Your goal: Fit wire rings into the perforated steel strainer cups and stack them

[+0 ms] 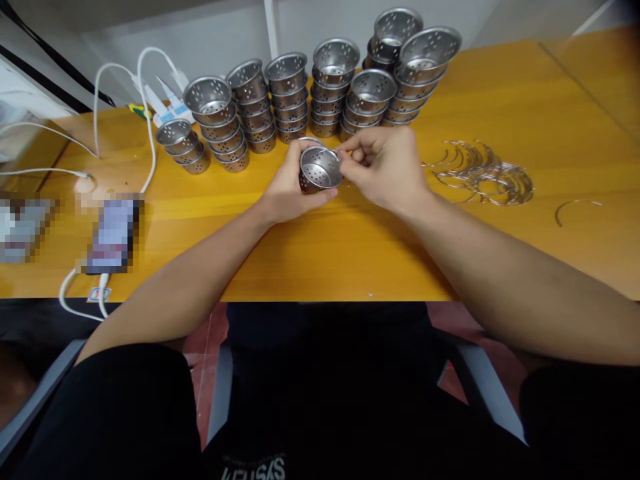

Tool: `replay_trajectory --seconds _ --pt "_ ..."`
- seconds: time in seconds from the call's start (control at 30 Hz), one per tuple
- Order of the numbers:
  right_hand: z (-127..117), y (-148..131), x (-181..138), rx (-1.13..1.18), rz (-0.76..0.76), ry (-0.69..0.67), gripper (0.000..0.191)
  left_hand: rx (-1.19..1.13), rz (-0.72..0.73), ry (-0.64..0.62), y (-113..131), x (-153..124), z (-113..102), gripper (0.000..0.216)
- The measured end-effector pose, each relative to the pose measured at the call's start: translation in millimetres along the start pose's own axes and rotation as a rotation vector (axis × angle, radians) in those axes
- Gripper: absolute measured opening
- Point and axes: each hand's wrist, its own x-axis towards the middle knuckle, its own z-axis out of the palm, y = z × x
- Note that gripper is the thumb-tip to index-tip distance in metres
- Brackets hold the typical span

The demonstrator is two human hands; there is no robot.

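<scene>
My left hand [290, 187] is wrapped round a small perforated metal cup [321, 169], tilted so its mouth faces me. Thumb and fingers lie on either side of it, above the table. Part of another metal rim shows just behind that cup. At the cup's right edge my right hand [383, 163] is closed in a pinch, fingertips at the rim. Whatever is between those fingertips is too small to make out. Right of that hand lies a loose pile of thin curved metal wires [487, 175].
Behind my hands stand several stacks of perforated metal cups [287, 93]. One curved wire [557, 212] lies apart at the right. Leftward are a phone [114, 233] with a white cable [151, 153] and a power strip [170, 107]. The wooden table's [340, 267] front edge is near me.
</scene>
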Motion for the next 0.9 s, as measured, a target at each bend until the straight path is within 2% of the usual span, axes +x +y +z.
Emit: replay_trajectory --seconds 0.17,0.33,0.5,0.67,0.8,0.9 --pt "2.4 2.6 1.0 0.051 -0.004 0.027 0.041 0.01 -0.021 0.002 3.9 -0.2 2.2 0.096" --pt "0.4 2.7 0.7 0.24 0.022 -0.041 0.035 0.02 -0.139 0.025 13.0 1.2 3.8 0.098" --pt "0.2 2.5 2.3 0.156 0.02 -0.011 0.036 -0.053 -0.136 0.044 19.9 2.8 3.9 0.103" --pt "6.1 0.4 1.5 0.152 -0.005 0.024 0.035 -0.014 -0.167 0.065 32.3 4.2 4.6 0.112" --pt "9.2 -5.6 1.6 0.194 -0.017 0.017 0.034 0.011 -0.196 0.079 38.5 4.7 4.9 0.101" --pt "8.7 -9.3 2.9 0.189 0.014 0.012 0.037 -0.001 -0.201 0.067 39.2 4.4 3.9 0.106"
